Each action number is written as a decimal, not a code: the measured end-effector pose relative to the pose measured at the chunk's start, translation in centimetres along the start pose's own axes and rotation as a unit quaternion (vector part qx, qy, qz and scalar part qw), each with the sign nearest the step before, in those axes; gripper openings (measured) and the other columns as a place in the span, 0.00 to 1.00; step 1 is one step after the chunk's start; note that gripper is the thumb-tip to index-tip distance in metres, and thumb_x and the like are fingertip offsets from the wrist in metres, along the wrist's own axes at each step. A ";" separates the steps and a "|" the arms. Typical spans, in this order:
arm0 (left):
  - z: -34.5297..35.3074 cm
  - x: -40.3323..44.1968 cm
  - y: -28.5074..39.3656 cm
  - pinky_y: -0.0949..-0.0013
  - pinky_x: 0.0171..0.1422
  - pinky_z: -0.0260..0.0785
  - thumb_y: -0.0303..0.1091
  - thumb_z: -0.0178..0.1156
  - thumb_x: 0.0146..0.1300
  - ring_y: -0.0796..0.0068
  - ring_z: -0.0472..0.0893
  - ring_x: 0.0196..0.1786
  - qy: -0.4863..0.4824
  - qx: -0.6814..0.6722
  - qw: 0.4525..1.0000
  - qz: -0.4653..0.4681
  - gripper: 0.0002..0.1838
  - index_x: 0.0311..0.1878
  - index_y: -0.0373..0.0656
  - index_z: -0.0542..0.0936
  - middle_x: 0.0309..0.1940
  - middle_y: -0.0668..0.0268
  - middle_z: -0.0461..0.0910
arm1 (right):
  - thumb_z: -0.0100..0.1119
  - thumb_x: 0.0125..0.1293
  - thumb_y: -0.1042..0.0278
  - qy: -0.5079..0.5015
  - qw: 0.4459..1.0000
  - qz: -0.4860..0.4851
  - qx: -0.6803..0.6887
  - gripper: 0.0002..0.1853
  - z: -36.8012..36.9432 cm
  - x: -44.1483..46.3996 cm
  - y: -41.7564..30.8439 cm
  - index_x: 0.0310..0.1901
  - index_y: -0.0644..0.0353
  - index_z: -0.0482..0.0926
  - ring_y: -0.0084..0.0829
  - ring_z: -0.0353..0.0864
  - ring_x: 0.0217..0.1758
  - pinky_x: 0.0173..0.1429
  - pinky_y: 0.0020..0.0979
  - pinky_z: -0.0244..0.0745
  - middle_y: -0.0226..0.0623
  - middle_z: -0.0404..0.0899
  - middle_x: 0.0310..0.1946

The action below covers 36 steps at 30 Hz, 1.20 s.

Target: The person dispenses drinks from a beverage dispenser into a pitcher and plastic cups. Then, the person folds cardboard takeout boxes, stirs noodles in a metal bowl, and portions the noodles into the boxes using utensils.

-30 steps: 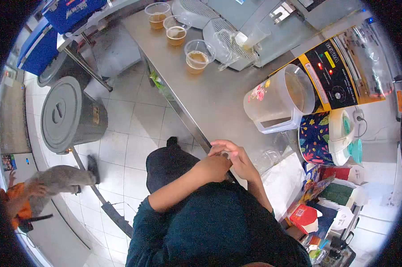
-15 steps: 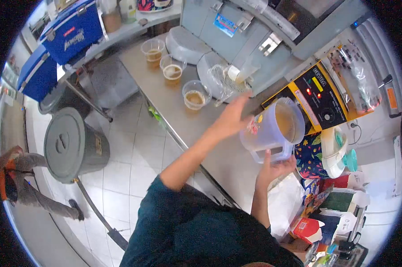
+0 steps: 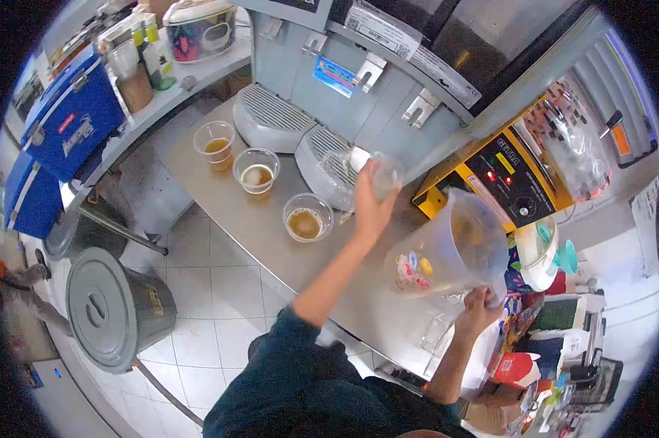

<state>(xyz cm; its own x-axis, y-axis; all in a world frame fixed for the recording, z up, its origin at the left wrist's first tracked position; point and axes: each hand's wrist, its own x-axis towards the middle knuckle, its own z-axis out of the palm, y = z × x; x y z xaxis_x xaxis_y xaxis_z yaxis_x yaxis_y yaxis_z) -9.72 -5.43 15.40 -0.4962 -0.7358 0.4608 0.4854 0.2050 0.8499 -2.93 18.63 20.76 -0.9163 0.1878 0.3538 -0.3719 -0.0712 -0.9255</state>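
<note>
My left hand (image 3: 374,206) is closed around clear plastic cups (image 3: 388,175) at the front of the grey dispenser, beside crumpled clear wrapping. My right hand (image 3: 479,312) grips the handle side of a large translucent pitcher (image 3: 435,244) with a flower print; the handle itself is mostly hidden. The pitcher stands upright or slightly tilted over the steel table. Three clear cups with brown drink are lined up to the left: a far cup (image 3: 215,144), a middle cup (image 3: 256,172) with a pale spot inside, and a near cup (image 3: 306,219).
Two grey drip trays (image 3: 274,117) jut out under the dispenser (image 3: 410,80). A yellow and black sealing machine (image 3: 515,175) stands behind the pitcher. Boxes and packets (image 3: 515,369) crowd the right. On the left are a lidded grey bin (image 3: 117,310) and blue coolers (image 3: 74,117).
My left hand has left the pitcher's side and moved up to the clear cups, closing on them. My right hand has shifted from beneath the handle to gripping there. The view has turned.
</note>
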 end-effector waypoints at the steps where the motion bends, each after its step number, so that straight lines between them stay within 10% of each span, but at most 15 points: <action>1: -1.6 -1.6 3.0 0.67 0.59 0.54 0.30 0.62 0.47 0.63 0.65 0.54 0.001 0.005 0.999 -0.032 0.32 0.54 0.32 0.59 0.50 0.54 0.65 | 0.62 0.48 0.74 -0.008 1.000 0.008 0.007 0.18 1.0 0.6 -0.2 0.40 0.64 0.67 0.15 0.63 0.20 0.20 0.18 0.58 0.31 0.70 0.27; 4: -6.0 -6.6 6.5 0.68 0.55 0.59 0.25 0.63 0.45 0.70 0.67 0.50 0.001 -0.015 0.999 -0.038 0.30 0.52 0.36 0.61 0.47 0.60 0.66 | 0.54 0.55 0.77 -0.067 0.997 0.001 -0.024 0.07 6.2 1.8 -0.9 0.33 0.60 0.66 0.12 0.56 0.15 0.16 0.17 0.48 0.22 0.60 0.18; 6: -8.9 -9.4 8.0 0.70 0.53 0.60 0.22 0.63 0.42 0.72 0.67 0.50 -0.031 -0.020 0.997 -0.063 0.33 0.53 0.37 0.59 0.45 0.61 0.67 | 0.60 0.49 0.77 -0.098 0.995 0.000 -0.026 0.16 8.0 3.2 0.6 0.41 0.65 0.71 0.13 0.65 0.23 0.25 0.15 0.60 0.27 0.72 0.27; 12: -12.0 -13.0 8.5 0.63 0.53 0.59 0.26 0.61 0.42 0.57 0.68 0.49 -0.224 0.064 0.954 -0.189 0.27 0.50 0.40 0.66 0.45 0.55 0.68 | 0.64 0.47 0.70 -0.081 0.996 -0.034 -0.002 0.13 17.1 6.2 3.1 0.34 0.63 0.74 0.12 0.62 0.22 0.24 0.15 0.57 0.21 0.68 0.21; 16: -11.3 -12.2 8.7 0.63 0.54 0.59 0.27 0.61 0.43 0.58 0.68 0.50 -0.230 0.106 0.963 -0.092 0.27 0.50 0.39 0.66 0.45 0.55 0.68 | 0.63 0.50 0.71 -0.026 0.984 -0.167 -0.064 0.07 20.3 7.9 4.5 0.26 0.60 0.73 0.11 0.55 0.19 0.22 0.15 0.51 0.18 0.60 0.17; 36: -7.9 -12.0 -0.3 0.62 0.56 0.59 0.20 0.58 0.43 0.53 0.66 0.53 -0.254 0.146 0.943 -0.157 0.31 0.54 0.38 0.61 0.49 0.53 0.66 | 0.65 0.44 0.74 0.006 0.992 -0.114 -0.045 0.10 20.3 7.8 5.3 0.30 0.61 0.75 0.14 0.59 0.22 0.26 0.17 0.57 0.20 0.69 0.20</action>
<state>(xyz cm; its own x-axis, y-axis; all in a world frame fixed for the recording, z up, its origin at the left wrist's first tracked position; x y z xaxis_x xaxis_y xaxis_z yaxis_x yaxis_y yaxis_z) 1.80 -1.75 7.54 -0.8992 -0.4008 0.1754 0.0758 0.2521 0.9647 -15.05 -0.15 21.39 -0.8076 0.2008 0.5545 -0.5544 0.0623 -0.8299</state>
